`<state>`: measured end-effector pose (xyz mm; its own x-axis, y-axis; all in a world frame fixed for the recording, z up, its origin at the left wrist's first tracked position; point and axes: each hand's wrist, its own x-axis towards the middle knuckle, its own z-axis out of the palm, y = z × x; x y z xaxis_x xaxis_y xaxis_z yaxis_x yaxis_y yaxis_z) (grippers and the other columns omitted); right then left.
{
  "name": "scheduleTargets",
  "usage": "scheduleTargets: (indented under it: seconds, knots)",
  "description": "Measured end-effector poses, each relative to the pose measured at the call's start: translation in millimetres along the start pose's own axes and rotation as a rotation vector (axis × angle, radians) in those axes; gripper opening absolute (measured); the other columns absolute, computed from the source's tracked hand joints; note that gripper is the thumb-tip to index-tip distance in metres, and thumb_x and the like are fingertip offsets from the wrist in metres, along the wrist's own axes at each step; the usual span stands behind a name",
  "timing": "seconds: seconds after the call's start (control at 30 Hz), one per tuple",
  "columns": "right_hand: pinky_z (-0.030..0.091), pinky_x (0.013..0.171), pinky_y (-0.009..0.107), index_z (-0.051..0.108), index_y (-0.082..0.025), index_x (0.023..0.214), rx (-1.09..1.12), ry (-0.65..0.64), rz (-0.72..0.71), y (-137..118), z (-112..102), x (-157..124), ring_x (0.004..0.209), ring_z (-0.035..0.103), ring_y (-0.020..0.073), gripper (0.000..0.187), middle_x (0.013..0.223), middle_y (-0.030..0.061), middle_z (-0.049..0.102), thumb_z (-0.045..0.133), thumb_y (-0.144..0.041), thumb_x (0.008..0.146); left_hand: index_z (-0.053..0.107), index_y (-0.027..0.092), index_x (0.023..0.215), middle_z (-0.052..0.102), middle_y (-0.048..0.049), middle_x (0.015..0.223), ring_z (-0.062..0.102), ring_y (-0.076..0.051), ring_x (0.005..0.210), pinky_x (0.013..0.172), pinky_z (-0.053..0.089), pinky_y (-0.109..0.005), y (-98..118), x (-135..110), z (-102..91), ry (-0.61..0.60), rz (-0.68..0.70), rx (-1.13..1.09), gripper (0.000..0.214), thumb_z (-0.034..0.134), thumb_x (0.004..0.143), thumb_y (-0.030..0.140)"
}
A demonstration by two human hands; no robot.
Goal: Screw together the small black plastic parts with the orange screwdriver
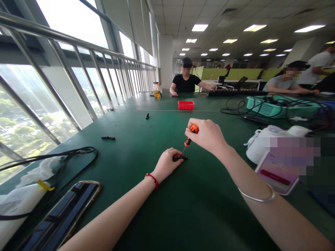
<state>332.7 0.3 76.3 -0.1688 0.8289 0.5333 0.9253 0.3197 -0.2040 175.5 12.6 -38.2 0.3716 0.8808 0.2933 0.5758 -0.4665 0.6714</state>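
My right hand (208, 135) is closed around the orange and black handle of a screwdriver (187, 142). The thin shaft slants down and left, and its tip meets a small black part (184, 157) lying on the green table. My left hand (168, 163) pinches that black part between thumb and fingers, which cover its left end. Whether the tip sits in a screw is too small to make out. Two more small black pieces, one nearer (108, 138) and one farther (147, 116), lie on the table to the left.
A red tray (186, 105) stands ahead, with a person seated behind it. On the right are a teal basket (269, 107) of cables, a white bottle (258, 144) and a phone (277, 173). Another phone (65, 212) and a black cable (86, 150) lie left, near the railing.
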Motion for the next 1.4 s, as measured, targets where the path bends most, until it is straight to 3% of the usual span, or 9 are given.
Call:
scheduleTargets:
  seconds: [1.4]
  knots:
    - [0.024,0.049,0.024,0.053,-0.023,0.066,-0.027,0.009,0.007,-1.2,-1.9,-0.5,0.051,0.044,0.0125,0.018,0.058,-0.0021,0.057,0.048,-0.038,0.075,0.067,0.017,0.083,0.061,-0.0047,0.085,0.055,-0.018,0.079,0.071,0.046,-0.028,1.9,-1.3,-2.3,-0.039,0.015,0.034,0.014,0.058,0.074,0.022]
